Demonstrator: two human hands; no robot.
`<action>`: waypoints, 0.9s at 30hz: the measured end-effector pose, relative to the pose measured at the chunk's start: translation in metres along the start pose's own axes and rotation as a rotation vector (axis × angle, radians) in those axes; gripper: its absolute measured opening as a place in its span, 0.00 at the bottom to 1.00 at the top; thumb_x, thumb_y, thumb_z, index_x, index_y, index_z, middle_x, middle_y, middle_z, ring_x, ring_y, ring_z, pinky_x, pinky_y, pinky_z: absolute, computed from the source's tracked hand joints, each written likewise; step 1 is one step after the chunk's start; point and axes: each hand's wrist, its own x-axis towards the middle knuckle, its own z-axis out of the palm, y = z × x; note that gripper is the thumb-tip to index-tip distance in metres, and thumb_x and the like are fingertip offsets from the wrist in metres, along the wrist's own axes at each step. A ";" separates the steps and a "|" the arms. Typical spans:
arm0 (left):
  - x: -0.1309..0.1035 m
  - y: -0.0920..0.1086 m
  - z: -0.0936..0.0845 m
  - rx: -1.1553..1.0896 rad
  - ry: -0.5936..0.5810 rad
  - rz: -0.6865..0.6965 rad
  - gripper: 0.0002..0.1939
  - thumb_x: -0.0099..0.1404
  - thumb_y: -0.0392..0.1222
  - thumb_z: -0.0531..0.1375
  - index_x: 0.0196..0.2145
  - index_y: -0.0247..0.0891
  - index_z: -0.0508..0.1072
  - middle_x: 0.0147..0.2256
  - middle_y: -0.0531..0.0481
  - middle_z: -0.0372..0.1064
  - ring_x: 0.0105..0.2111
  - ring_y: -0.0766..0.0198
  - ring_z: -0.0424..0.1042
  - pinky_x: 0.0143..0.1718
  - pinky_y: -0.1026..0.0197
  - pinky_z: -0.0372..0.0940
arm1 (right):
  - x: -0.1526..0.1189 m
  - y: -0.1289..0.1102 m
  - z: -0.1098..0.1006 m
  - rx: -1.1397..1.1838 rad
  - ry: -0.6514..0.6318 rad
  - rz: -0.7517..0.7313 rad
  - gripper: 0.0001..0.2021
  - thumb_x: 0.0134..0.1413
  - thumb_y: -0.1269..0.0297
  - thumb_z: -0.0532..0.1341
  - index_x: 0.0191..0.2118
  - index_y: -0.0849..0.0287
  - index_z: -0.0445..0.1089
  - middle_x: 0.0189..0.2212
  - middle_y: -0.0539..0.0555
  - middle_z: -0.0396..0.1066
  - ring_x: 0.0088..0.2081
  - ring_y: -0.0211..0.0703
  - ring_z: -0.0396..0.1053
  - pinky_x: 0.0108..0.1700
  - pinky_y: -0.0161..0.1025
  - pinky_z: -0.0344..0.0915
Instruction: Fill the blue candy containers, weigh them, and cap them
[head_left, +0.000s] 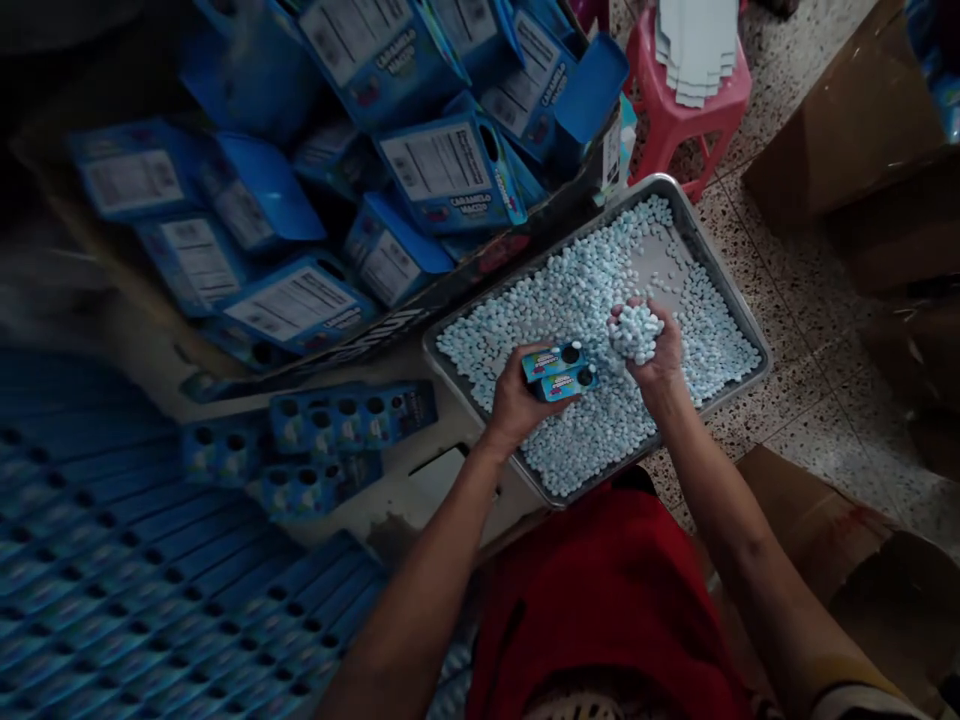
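Red cloth garment [592, 590] fills six o'clock; left hand [514, 405] clasps two blue cardboard boxes [546, 364], right hand [666, 350] cups round pale-blue pellets [636, 333] (silvery metal tray [655, 252] beneath, presumably catching strays).

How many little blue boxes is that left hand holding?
2. The upper box is nearer the picture's top; the lower box is right below it. Both are in the left hand. Another could be hidden underneath.

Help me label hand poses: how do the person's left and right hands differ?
The left hand grips two small blue boxes, while the right hand cups a heap of pale pellets. The left hand curls around its boxes; the right hand is turned palm up. Both are bare and above the metal tray.
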 end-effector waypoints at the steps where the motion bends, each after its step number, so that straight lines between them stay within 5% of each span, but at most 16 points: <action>1: -0.006 -0.002 -0.002 0.043 -0.011 -0.035 0.39 0.50 0.51 0.79 0.55 0.43 0.69 0.53 0.44 0.76 0.52 0.49 0.79 0.55 0.46 0.74 | -0.011 0.001 0.010 0.004 -0.011 -0.016 0.15 0.47 0.46 0.66 0.32 0.53 0.75 0.30 0.52 0.77 0.49 0.50 0.76 0.55 0.49 0.72; 6: -0.018 0.002 -0.012 0.255 -0.054 -0.055 0.38 0.52 0.50 0.76 0.57 0.43 0.70 0.51 0.44 0.77 0.50 0.45 0.80 0.53 0.45 0.75 | -0.047 0.017 0.049 -0.141 -0.108 -0.142 0.15 0.52 0.46 0.63 0.30 0.52 0.75 0.32 0.53 0.76 0.44 0.51 0.75 0.55 0.51 0.71; 12: -0.024 0.006 -0.020 0.307 -0.082 -0.054 0.38 0.49 0.47 0.77 0.57 0.45 0.71 0.54 0.43 0.77 0.56 0.40 0.78 0.59 0.41 0.72 | -0.036 0.038 0.063 -0.255 -0.150 -0.318 0.16 0.63 0.46 0.59 0.37 0.50 0.79 0.37 0.53 0.76 0.38 0.47 0.73 0.48 0.48 0.72; 20: -0.024 0.014 -0.006 0.243 0.176 -0.200 0.41 0.47 0.53 0.79 0.55 0.42 0.71 0.51 0.42 0.79 0.51 0.39 0.80 0.55 0.40 0.74 | -0.064 0.037 0.065 -0.587 -0.346 -0.405 0.26 0.67 0.34 0.56 0.34 0.47 0.81 0.44 0.53 0.80 0.56 0.55 0.75 0.68 0.58 0.62; 24: -0.016 0.015 -0.004 0.126 0.116 -0.087 0.41 0.48 0.55 0.79 0.56 0.44 0.72 0.56 0.43 0.77 0.58 0.40 0.77 0.62 0.40 0.70 | -0.071 0.017 0.037 -0.607 -0.268 -0.456 0.25 0.71 0.37 0.52 0.42 0.47 0.81 0.51 0.54 0.80 0.62 0.56 0.72 0.70 0.61 0.59; 27: -0.014 0.007 -0.008 0.081 0.206 -0.118 0.44 0.46 0.58 0.80 0.56 0.45 0.70 0.56 0.43 0.77 0.54 0.44 0.79 0.59 0.40 0.72 | -0.077 0.000 -0.018 -0.866 0.031 -0.565 0.16 0.70 0.46 0.58 0.47 0.47 0.80 0.53 0.54 0.78 0.59 0.54 0.72 0.68 0.61 0.62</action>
